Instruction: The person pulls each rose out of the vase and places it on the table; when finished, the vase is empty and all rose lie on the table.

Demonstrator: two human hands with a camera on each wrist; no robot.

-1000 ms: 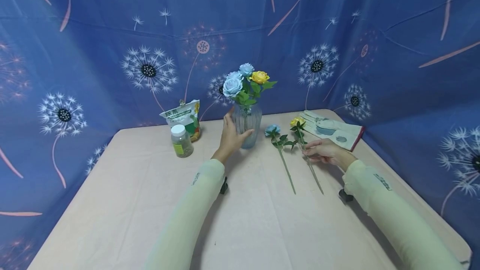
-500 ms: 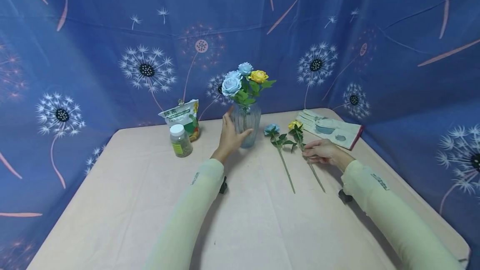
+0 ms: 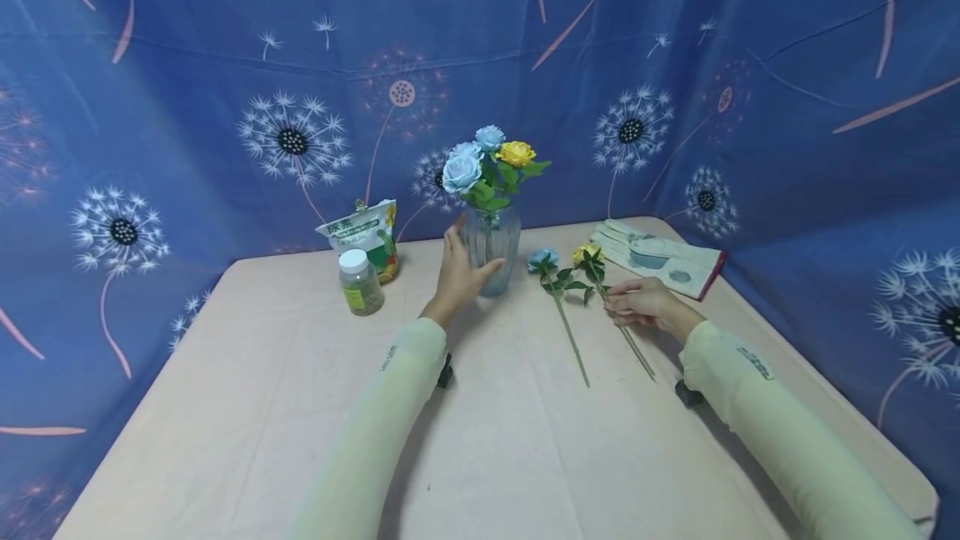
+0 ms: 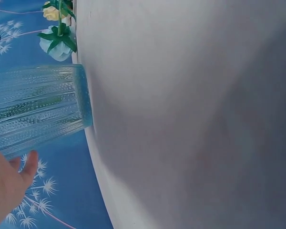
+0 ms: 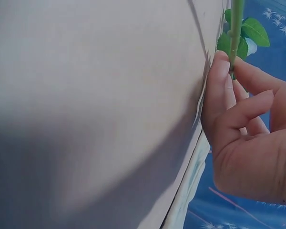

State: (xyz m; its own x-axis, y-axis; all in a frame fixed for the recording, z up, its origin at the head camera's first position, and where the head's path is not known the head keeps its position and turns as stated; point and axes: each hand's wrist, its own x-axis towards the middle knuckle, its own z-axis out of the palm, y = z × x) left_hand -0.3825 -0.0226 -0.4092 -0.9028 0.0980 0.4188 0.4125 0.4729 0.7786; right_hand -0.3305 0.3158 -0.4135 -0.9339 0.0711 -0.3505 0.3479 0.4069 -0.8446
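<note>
A ribbed clear glass vase (image 3: 491, 248) stands upright on the table, with several blue roses (image 3: 462, 172) and a yellow rose (image 3: 516, 153) in it. My left hand (image 3: 461, 273) holds the vase from its left side, thumb across the front; its far fingers are partly hidden behind the glass. To the right, my right hand (image 3: 648, 304) pinches the green stem (image 5: 236, 28) of another yellow rose (image 3: 588, 254) between thumb and fingertips. The stem's lower end looks slightly raised above its shadow. A loose blue rose (image 3: 543, 260) lies between the vase and my right hand.
White work gloves (image 3: 660, 257) with a red cuff edge lie at the back right. A white-capped jar (image 3: 361, 283) and a clipped printed bag (image 3: 367, 236) stand left of the vase. A blue dandelion-print curtain (image 3: 480, 40) hangs behind the pale table (image 3: 300, 398).
The yellow rose in my right hand has turned a little: its bloom shifted left and its stem end swung right and slightly up. My left hand stays on the vase.
</note>
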